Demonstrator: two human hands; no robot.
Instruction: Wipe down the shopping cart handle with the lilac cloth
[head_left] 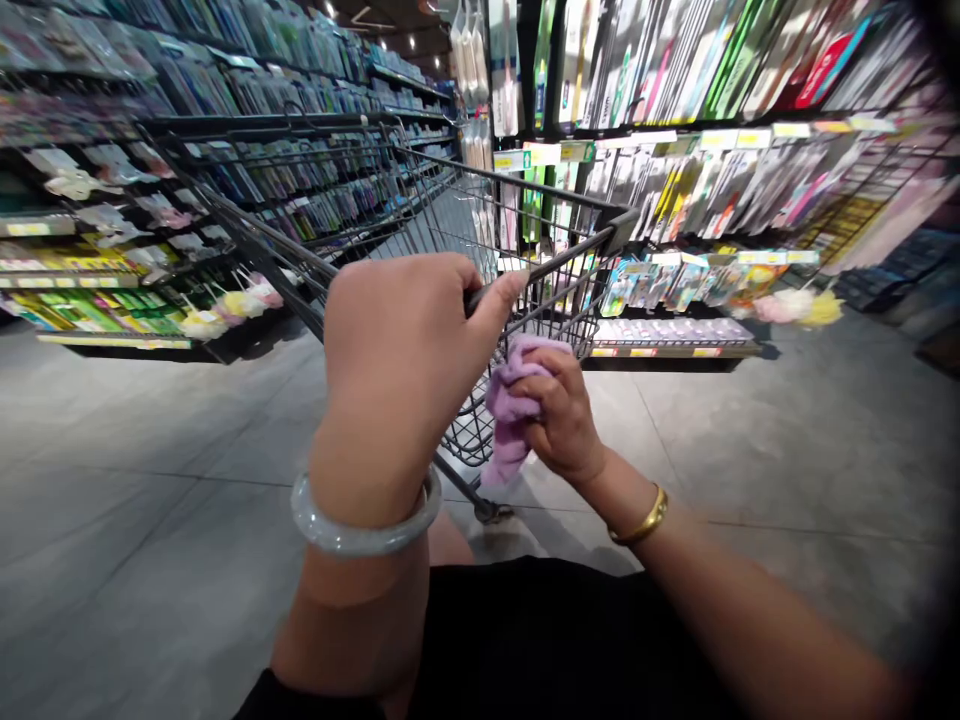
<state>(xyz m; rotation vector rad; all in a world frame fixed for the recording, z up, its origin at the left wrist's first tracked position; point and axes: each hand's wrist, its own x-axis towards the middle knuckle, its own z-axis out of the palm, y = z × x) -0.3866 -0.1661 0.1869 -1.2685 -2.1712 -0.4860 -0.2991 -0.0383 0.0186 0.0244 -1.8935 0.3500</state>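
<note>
My left hand (397, 370), with a pale bangle at the wrist, is wrapped around the dark handle bar (574, 253) of a shopping cart. Its thumb lies along the bar. Lower and to the right, my right hand (564, 418) clutches a crumpled light purple cloth (517, 385), part of which hangs down below the fingers. A gold bangle sits on that wrist. The cart's black wire basket (469, 425) spreads ahead of both hands, partly covered by my left hand and the cloth. One caster wheel (489, 511) shows near the floor.
Packaged toothbrushes hang on a display rack (675, 190) to the right of the cart. Another shelf (135, 345) with packaged goods and bath puffs (232, 303) stands at the left. Grey floor (150, 510) lies around the cart, and an aisle runs ahead.
</note>
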